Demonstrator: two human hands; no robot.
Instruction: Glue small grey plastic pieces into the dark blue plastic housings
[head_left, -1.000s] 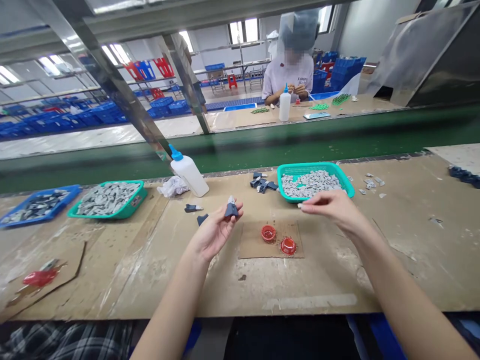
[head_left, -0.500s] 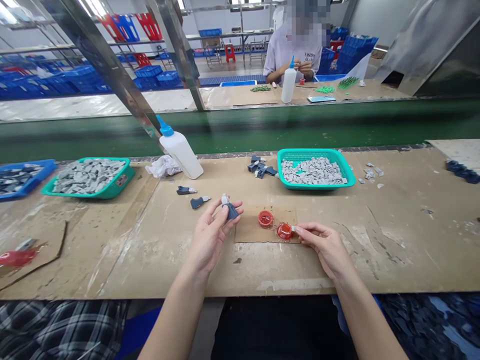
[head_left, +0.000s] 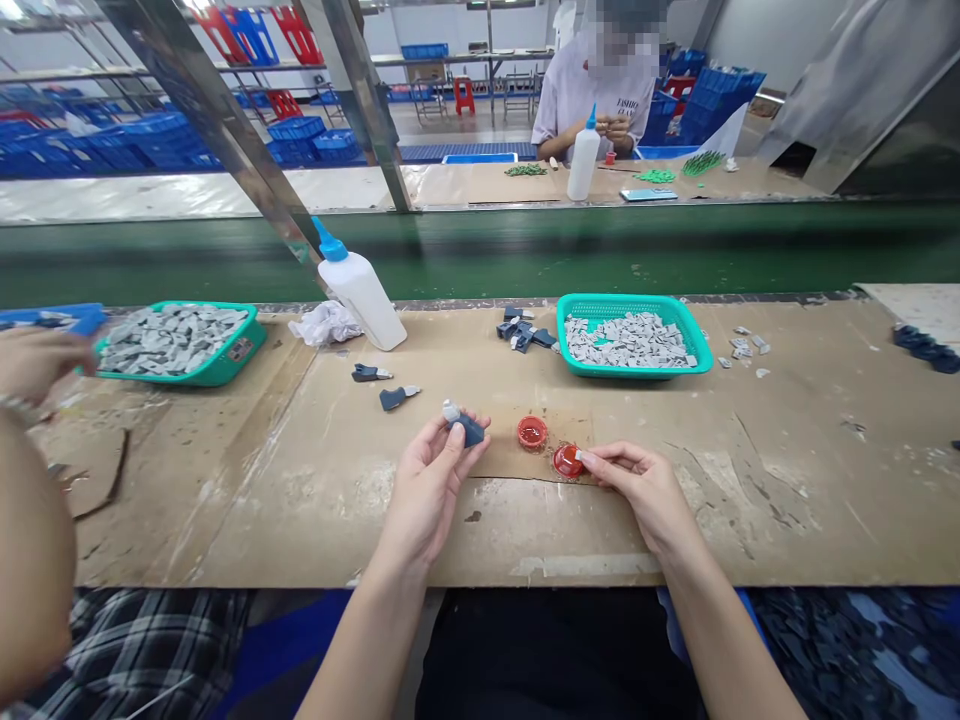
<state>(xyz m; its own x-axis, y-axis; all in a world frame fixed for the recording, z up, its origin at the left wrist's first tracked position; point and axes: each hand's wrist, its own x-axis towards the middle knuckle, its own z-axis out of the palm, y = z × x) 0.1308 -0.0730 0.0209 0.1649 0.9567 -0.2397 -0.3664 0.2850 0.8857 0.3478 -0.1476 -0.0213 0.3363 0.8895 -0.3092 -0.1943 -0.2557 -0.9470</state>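
My left hand (head_left: 429,470) is closed on a dark blue plastic piece (head_left: 469,430) with a light grey tip that points up and left. In my right hand (head_left: 634,485), thumb and fingers pinch a small light grey piece (head_left: 582,456) at the edge of a red cap (head_left: 566,460) wet with liquid. Beside it stands a second red cap (head_left: 532,432) with liquid inside. Both rest on a cardboard patch (head_left: 517,468). Two blue pieces with grey tips, one of them a blue-grey piece (head_left: 397,397), lie left of my left hand.
A green basket (head_left: 634,372) of grey pieces stands behind the caps, near a pile of blue pieces (head_left: 525,330). Another green basket (head_left: 217,372), a white bottle (head_left: 364,300) and a crumpled cloth (head_left: 324,323) are at left. A neighbour's arm (head_left: 34,500) reaches in there. Across the green belt (head_left: 480,255) sits a person.
My left hand has tilted the blue piece, its grey tip now leaning left. My right hand has brought the grey piece slightly left over the cap. A neighbour's arm has entered at left.
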